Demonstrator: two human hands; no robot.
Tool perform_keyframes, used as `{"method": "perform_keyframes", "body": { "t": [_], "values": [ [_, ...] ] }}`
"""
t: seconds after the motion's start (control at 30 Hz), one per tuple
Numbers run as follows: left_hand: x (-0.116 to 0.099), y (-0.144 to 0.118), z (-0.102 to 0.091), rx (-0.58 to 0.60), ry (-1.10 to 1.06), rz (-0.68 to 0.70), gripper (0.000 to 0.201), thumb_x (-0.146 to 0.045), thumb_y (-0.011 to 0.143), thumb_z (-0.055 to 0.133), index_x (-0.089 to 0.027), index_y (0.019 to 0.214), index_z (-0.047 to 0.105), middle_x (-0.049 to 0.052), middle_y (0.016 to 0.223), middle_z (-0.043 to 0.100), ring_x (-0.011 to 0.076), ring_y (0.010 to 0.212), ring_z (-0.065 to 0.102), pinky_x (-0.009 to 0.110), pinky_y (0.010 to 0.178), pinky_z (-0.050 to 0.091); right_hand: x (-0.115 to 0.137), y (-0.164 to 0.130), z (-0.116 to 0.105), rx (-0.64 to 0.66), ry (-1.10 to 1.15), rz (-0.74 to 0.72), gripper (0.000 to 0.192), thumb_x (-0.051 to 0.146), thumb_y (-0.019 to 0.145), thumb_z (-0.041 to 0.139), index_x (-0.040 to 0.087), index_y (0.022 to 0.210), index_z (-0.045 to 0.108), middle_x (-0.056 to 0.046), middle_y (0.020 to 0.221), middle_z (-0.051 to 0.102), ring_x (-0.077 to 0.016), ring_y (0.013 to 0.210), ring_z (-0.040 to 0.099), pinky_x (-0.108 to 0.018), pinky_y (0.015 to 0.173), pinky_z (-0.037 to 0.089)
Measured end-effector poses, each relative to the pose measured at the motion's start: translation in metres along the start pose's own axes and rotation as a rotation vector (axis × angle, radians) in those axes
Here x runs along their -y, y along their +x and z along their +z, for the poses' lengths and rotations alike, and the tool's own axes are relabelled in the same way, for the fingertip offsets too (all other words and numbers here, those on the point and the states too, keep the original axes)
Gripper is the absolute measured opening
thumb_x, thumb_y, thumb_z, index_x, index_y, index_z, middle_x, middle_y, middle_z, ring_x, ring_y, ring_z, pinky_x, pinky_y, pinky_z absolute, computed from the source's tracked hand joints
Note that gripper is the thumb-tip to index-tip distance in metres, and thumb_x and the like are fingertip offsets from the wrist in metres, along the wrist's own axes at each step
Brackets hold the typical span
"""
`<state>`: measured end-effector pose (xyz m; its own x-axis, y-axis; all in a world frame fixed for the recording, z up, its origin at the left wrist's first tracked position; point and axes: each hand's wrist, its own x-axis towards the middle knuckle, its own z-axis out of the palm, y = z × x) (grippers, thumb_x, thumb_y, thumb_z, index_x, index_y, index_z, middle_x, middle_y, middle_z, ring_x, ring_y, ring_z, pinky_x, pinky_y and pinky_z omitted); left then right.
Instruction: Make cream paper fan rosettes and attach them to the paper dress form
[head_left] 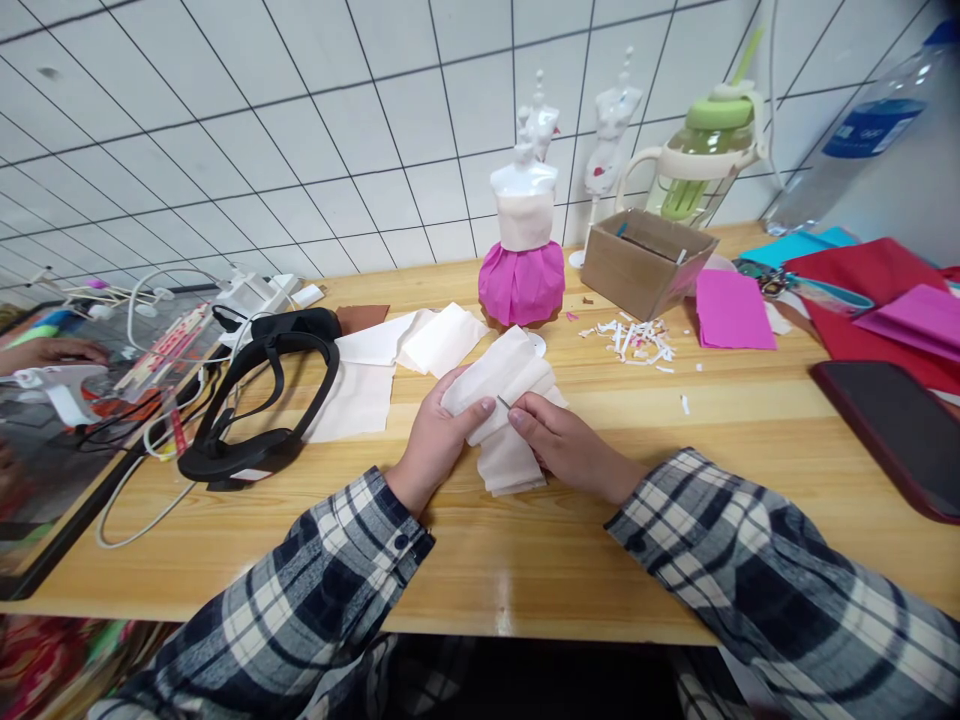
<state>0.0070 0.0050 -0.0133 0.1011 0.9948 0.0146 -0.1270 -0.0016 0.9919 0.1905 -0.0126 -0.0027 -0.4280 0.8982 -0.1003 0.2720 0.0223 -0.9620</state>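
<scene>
My left hand (441, 432) is closed on a folded piece of cream crepe paper (511, 368), thumb on top, held above the table. My right hand (566, 440) pinches a small thin grey piece with a pointed end (503, 402) against the paper; most of it is hidden by the fingers, so I cannot tell its kind. Part of the paper hangs down below both hands. Just behind them stands a miniature dress form (524, 185) with a cream top and a pink pleated paper skirt (520, 284).
Cream paper sheets (441, 338) and a black head strap (259, 400) lie left. Behind right are a cardboard box (637, 268), white paper scraps (637, 340), pink paper (733, 308) and a green-lidded jug (709, 140). A phone (892, 435) lies right. Another person's hand (56, 353) shows far left.
</scene>
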Motion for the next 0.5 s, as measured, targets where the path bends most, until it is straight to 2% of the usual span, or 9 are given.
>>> {"method": "perform_keyframes", "body": {
  "t": [0.17,0.5],
  "values": [
    [-0.0002,-0.0012,0.0006,0.0,0.021,-0.008,0.057,-0.034,0.071,0.081,-0.019,0.121,0.059,0.006,0.108,0.07,0.021,0.094,0.065,0.033,0.085,0.052,-0.0014,0.001,-0.0002,-0.002,0.01,0.0,0.033,0.052,0.097,0.04,0.021,0.09,0.05,0.001,0.078,0.054,-0.015,0.072,0.05,-0.027,0.064,0.039],
    [0.0025,-0.0008,-0.0008,0.005,0.021,-0.001,0.055,-0.032,0.073,0.081,-0.019,0.121,0.059,0.005,0.108,0.069,0.0203,0.095,0.064,0.032,0.086,0.051,-0.0015,0.0013,0.0002,-0.009,0.038,0.015,0.032,0.051,0.096,0.043,0.021,0.09,0.051,0.002,0.071,0.052,-0.0139,0.066,0.049,-0.025,0.058,0.038]
  ]
}}
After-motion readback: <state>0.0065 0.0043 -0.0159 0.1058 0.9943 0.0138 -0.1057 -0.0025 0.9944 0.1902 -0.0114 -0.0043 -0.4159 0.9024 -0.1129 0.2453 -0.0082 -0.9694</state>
